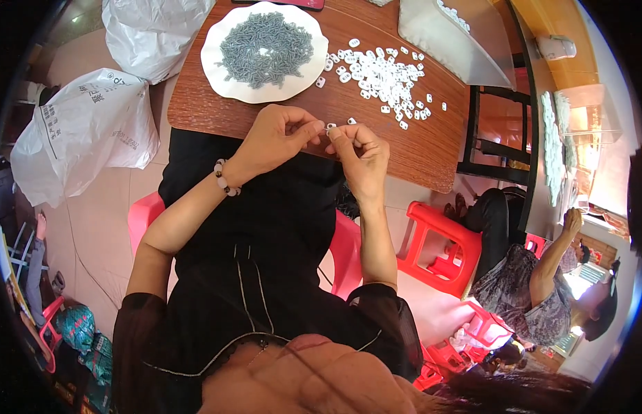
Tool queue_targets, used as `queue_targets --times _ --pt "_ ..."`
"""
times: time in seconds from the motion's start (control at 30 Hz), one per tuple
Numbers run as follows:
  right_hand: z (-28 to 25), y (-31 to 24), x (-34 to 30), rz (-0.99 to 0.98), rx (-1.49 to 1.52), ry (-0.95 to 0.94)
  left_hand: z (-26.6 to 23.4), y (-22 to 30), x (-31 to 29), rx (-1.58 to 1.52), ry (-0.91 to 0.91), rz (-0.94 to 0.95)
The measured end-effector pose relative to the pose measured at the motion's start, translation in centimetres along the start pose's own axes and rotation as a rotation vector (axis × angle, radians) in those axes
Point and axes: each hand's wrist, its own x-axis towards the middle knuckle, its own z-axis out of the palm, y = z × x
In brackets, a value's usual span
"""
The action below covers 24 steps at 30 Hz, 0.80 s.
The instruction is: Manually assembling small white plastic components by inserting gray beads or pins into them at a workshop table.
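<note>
Both hands (321, 141) pinch a small white piece (331, 126) near the screw plate (217, 69).

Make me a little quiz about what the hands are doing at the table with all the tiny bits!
1. True or false: the left hand and the right hand meet at the near edge of the wooden table.
2. What lies on the white plate? A) a heap of small grey pieces B) red beads C) coins
3. Fill in: the loose white pieces lie to the ____ of the plate.

Key: 1 true; 2 A, the grey pieces; 3 right.
</note>
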Motion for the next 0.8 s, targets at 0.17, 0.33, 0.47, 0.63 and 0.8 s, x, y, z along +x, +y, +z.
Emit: queue_targets --times 0.17,0.33,0.47,0.63,0.8 --pt "0.26 0.0 0.03 -0.007 0.025 -0.003 0.02 0.0 -0.08 -0.036 0.005 -0.011" --pt "0.34 -0.04 0.06 -0.007 0.033 -0.006 0.12 -0.37 -0.2 -0.014 0.009 0.005" --pt "0.2 0.21 0.17 -0.017 -0.005 -0.001 0.24 -0.11 -0.29 0.001 0.035 0.01" --pt "-0.06 0.21 0.11 0.006 -0.048 -0.028 0.19 0.29 -0.4 0.03 0.028 0.021" --pt "0.28 0.49 0.23 -0.06 -0.046 0.002 0.18 0.15 -0.47 0.043 0.024 0.03"
